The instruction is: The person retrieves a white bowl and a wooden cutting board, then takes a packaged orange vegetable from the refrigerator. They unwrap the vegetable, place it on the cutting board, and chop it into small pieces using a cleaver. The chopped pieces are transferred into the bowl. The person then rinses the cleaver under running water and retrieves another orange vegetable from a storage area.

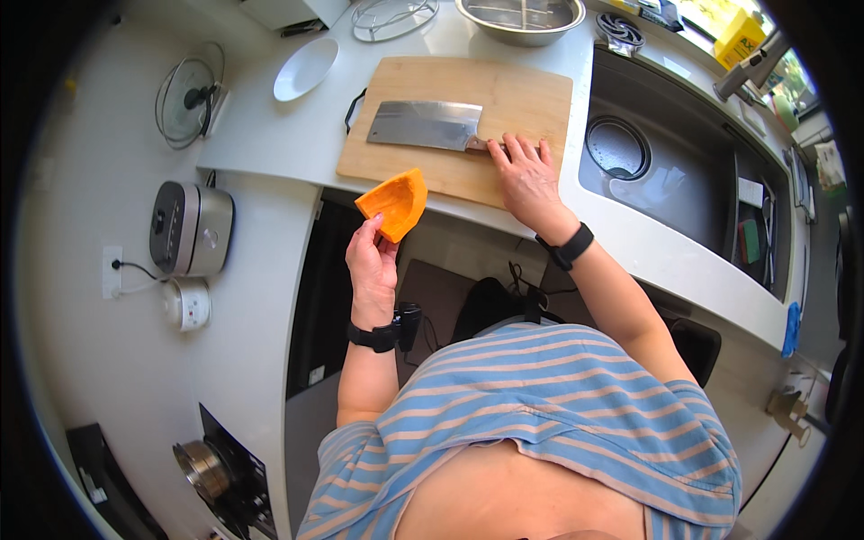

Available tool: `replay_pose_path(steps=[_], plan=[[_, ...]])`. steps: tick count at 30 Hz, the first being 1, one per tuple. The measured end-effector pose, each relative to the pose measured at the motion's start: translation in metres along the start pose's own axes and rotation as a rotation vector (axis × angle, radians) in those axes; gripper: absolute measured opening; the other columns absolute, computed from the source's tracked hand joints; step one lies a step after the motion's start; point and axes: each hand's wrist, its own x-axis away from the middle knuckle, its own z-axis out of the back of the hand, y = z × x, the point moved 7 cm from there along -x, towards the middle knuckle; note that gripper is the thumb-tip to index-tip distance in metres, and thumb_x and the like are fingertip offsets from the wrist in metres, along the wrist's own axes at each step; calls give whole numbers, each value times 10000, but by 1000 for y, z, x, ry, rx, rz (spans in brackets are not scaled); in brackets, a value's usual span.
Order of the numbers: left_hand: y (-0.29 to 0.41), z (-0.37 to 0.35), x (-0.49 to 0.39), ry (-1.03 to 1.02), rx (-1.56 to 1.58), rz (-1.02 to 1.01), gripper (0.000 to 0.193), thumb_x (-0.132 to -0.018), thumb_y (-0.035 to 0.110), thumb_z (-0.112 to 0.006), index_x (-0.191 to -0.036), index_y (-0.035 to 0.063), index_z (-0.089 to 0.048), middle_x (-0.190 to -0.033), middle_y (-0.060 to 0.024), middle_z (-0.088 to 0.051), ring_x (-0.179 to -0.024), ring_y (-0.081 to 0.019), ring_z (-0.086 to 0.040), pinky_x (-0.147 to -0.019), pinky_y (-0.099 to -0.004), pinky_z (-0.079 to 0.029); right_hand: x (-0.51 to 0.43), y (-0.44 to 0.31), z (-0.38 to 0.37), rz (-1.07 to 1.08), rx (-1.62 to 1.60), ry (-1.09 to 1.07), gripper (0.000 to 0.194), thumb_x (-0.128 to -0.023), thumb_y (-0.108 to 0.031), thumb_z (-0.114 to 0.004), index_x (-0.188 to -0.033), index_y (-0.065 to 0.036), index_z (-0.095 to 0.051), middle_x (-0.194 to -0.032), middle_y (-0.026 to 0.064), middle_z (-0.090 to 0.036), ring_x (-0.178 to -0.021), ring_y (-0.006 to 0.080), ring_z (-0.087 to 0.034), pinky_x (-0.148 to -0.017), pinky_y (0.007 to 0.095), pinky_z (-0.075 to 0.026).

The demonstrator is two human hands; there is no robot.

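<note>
My left hand (374,263) pinches a wedge of orange squash (398,202), probably pumpkin, with its hollowed inside facing up. The wedge is held in front of the counter edge, by the near left corner of a wooden cutting board (432,77). On that board lies a cleaver (425,125), its broad blade flat and pointing left. My right hand (526,172) rests over the cleaver's brown handle, fingers stretched across it and slightly apart rather than wrapped around it. Part of the handle is hidden beneath the fingers.
Right of the board is a dark sink (682,155) with a faucet (749,71). Behind the board stands a metal bowl (523,30); a white plate (307,69) lies to the left. A rice cooker (192,229) and a pot (201,469) on a cooktop are farther left.
</note>
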Motion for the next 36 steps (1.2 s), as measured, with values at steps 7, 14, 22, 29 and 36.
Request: replay_pose_path(steps=[7, 14, 22, 29, 36], plan=[[17, -21, -66, -74, -48, -68, 229, -831, 73, -686, -989, -27, -554, -941, -98, -616, -818, -179, -630, -713, -296, -554, -11, 23, -13, -270, 69, -301, 90, -769, -76, -599, -849, -61, -560, -770, 130, -588, -767, 280, -617, -673, 385, -514], [-5, -79, -102, -229, -321, -107, 265, -831, 88, -715, -985, -35, -537, -974, -116, -602, -819, -164, -615, -722, -287, -556, -1, 30, 40, -682, -625, -156, 245, -875, -154, -651, -1036, 3, -553, -732, 150, -576, -585, 271, -543, -580, 362, -444], [56, -92, -65, -630, -1062, -1149, 293, -747, -18, -654, -1031, 10, -588, -1146, -147, -543, -1147, -333, -489, -927, -397, -456, -8, -24, 84, -597, -613, -322, 239, -892, -110, -630, -1074, 9, -533, -697, 153, -537, -594, 275, -518, -586, 338, -441], [47, -114, -71, -893, -1109, -1442, 253, -721, -7, -630, -969, 43, -647, -1005, -72, -615, -1036, -267, -557, -882, -385, -460, -13, -41, 74, -479, -597, -431, 278, -888, -117, -622, -1105, 19, -511, -759, 208, -605, -689, 353, -610, -620, 386, -481], [45, -113, -71, -834, -1061, -1409, 192, -728, 24, -638, -918, 39, -663, -940, -72, -638, -945, -262, -586, -827, -382, -473, -20, -45, 67, -456, -468, -549, 272, -894, -132, -597, -1099, 4, -480, -748, 214, -613, -696, 400, -605, -622, 440, -481]])
